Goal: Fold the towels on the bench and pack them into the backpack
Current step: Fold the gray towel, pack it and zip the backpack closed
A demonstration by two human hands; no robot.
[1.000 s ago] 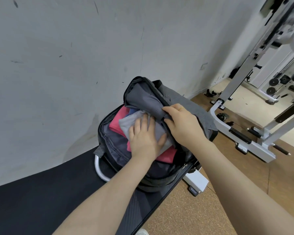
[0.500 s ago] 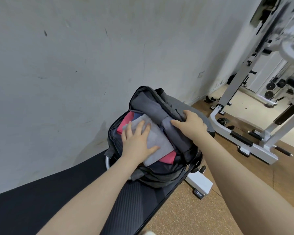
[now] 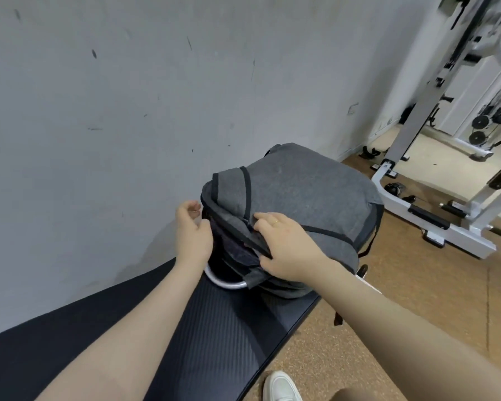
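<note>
Head cam view, nearest first: a white shoe [image 3: 281, 386] pokes in at the bottom edge, standing on the brown floor [image 3: 417, 299] just off the bench [image 3: 220, 319] edge. Both bare forearms reach over the black padded bench to its far end, where the backpack [image 3: 307, 198] sits by the wall [image 3: 128, 111]. Right hand [image 3: 287, 247] lies on the grey flap with fingers curled over its near edge, gripping it, I'd guess to hold the flap down over the opening. Left hand [image 3: 193, 233] is at the bag's left side, fingers loosely bent; can't tell if it's pinching a zipper pull or nothing. No towels visible anywhere, so presumably they're inside under the flap. A silver curved bar [image 3: 226, 283] peeks out under the bag. Gym machine [image 3: 434, 157] further back on the right is cut off by the frame.
</note>
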